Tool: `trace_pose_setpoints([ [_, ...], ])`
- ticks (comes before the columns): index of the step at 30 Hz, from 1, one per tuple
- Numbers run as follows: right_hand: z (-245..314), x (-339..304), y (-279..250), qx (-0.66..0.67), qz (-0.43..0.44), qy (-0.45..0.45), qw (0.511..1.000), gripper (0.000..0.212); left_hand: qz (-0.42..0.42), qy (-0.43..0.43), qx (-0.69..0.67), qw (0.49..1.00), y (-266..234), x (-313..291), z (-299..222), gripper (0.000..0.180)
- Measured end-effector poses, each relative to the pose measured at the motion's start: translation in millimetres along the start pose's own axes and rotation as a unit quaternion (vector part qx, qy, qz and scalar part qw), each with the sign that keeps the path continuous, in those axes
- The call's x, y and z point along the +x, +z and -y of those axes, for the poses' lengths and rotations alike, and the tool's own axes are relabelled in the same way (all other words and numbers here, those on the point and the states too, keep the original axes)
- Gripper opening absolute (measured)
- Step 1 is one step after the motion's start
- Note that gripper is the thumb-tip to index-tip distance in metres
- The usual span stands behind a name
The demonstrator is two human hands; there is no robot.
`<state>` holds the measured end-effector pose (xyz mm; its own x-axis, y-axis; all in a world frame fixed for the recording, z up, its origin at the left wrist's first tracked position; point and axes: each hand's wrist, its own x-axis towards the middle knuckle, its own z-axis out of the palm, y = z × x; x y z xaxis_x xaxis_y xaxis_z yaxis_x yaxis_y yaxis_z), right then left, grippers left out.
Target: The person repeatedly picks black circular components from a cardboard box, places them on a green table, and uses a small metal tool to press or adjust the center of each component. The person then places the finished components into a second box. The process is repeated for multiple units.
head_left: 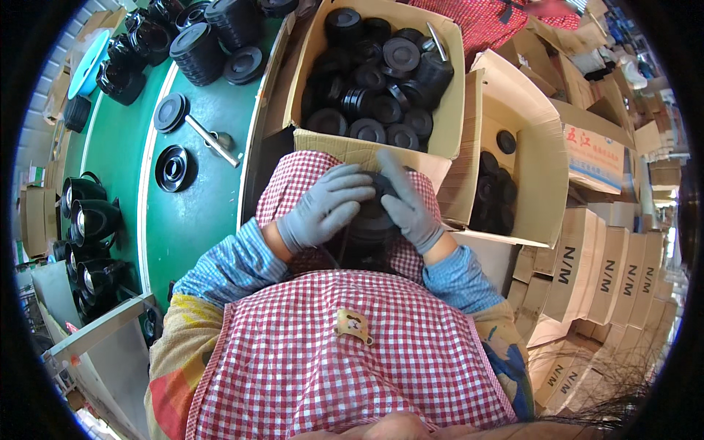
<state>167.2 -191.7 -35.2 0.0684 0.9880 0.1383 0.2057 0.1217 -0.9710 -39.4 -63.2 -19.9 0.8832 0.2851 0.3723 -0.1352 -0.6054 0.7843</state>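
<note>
Both my hands wear grey gloves and grip a black round ribbed plastic part (372,218) held over my lap. My left hand (323,207) presses on its top left side. My right hand (405,202) wraps its right side, fingers pointing up. The lower half of the part is hidden between my hands and my red-and-white checked apron (352,352). Just beyond my hands stands an open cardboard box (367,150) filled with several similar black round parts (381,88).
A green table (198,191) lies at the left with black discs (173,168), a metal hammer-like tool (213,139) and stacked black housings (198,51). A second open box (528,169) with black parts stands at the right, with stacked flat cartons (594,279) beyond it.
</note>
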Motion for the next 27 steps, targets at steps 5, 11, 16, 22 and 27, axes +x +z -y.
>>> trace_pose_setpoints([
  [5,48,-18,8,-0.316,0.094,-0.074,0.941,0.074,0.124,-0.185,-0.039,0.974,-27,17,28,0.048],
  [11,49,28,-12,-0.375,0.155,-0.166,0.899,0.091,0.223,-0.215,-0.108,0.945,-13,59,48,0.044],
  [16,72,37,24,-0.398,0.275,-0.223,0.846,0.083,0.305,-0.302,0.126,0.894,-18,126,21,0.032],
  [22,36,44,-32,-0.410,0.289,-0.181,0.846,0.089,0.243,-0.116,-0.079,0.960,-2,62,62,0.045],
  [27,57,51,20,-0.364,0.213,-0.305,0.854,0.066,0.370,-0.230,0.049,0.899,-16,131,39,0.050],
])
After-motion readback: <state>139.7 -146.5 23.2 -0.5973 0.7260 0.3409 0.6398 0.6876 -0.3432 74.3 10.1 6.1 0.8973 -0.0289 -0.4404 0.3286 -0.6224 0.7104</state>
